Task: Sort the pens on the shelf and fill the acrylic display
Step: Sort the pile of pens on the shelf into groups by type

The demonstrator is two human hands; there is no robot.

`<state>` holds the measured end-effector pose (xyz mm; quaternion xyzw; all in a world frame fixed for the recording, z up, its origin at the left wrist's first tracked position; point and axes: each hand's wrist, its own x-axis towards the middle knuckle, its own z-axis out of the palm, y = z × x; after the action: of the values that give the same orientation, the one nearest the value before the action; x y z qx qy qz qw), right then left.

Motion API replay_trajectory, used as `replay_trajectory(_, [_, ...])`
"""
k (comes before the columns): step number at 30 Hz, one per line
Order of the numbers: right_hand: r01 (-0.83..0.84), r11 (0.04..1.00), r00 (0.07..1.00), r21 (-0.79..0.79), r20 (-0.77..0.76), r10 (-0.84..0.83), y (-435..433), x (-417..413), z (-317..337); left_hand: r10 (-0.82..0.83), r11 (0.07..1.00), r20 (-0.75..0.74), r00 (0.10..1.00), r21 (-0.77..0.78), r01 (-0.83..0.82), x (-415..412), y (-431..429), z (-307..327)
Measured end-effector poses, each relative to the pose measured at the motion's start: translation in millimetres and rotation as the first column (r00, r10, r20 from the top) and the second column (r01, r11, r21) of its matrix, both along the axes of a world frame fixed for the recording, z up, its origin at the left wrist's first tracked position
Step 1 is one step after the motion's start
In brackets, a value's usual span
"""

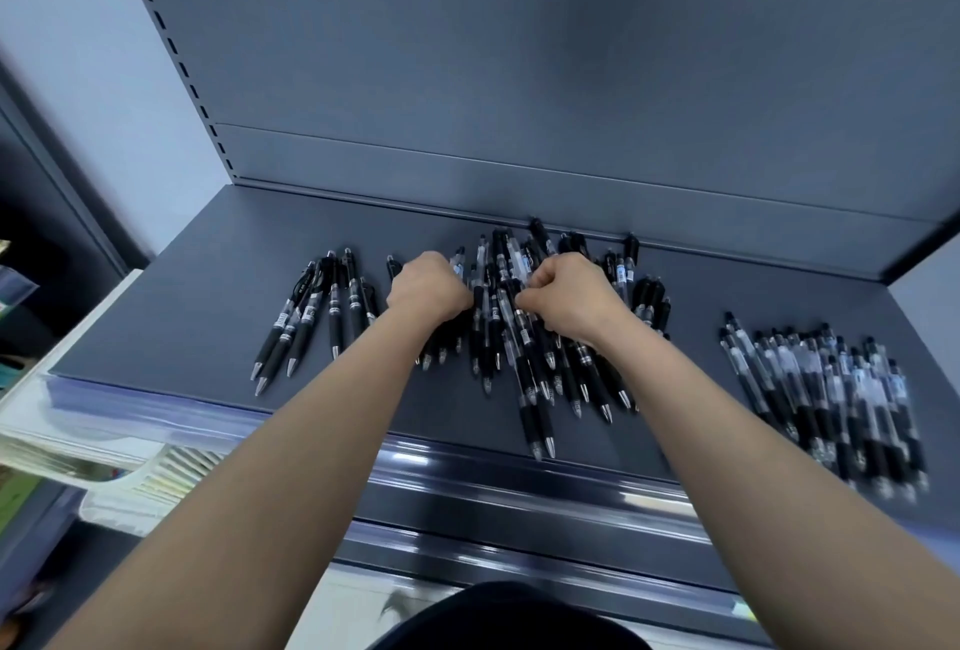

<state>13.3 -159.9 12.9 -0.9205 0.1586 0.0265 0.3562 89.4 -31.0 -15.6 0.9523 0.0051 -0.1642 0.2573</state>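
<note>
A large mixed heap of black and clear pens lies in the middle of the dark grey shelf. My left hand is on the heap's left side with fingers curled down into the pens. My right hand is on its right side, fingers curled and pinching pens at the centre. A small group of black-barrelled pens lies sorted to the left. A larger row of clear-barrelled pens lies at the right. No acrylic display is in view.
The shelf's back panel rises right behind the heap. A price rail runs along the front edge. White trays with paper goods stand at the lower left, on another unit.
</note>
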Motion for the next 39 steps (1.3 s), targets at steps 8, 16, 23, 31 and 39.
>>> replay_trajectory(8, [-0.039, 0.999, 0.999, 0.012, 0.004, 0.039, -5, -5, 3, 0.047, 0.979, -0.043, 0.998, -0.195, -0.055, 1, 11, 6])
replay_trajectory(16, [-0.034, 0.998, 0.995, -0.047, 0.090, 0.038, -15, -4, 9, 0.075, 0.829, -0.004, 0.997, -0.555, -0.065, 2, 25, 33])
replay_trajectory(23, [0.081, 0.994, 0.987, -0.073, 0.143, -0.070, -54, -26, 17, -0.141, 0.710, -0.082, 0.987, -0.703, 0.043, -29, -34, 62])
replay_trajectory(31, [0.361, 0.927, 0.929, -0.097, 0.124, -0.349, -142, -99, 25, -0.396, 0.668, -0.247, 0.884, -0.739, 0.092, -80, -141, 47])
replay_trajectory(39, [0.461, 0.856, 0.876, -0.233, -0.036, -0.481, -212, -160, 18, -0.485, 0.768, -0.379, 0.788, -0.616, 0.176, -129, -220, 19])
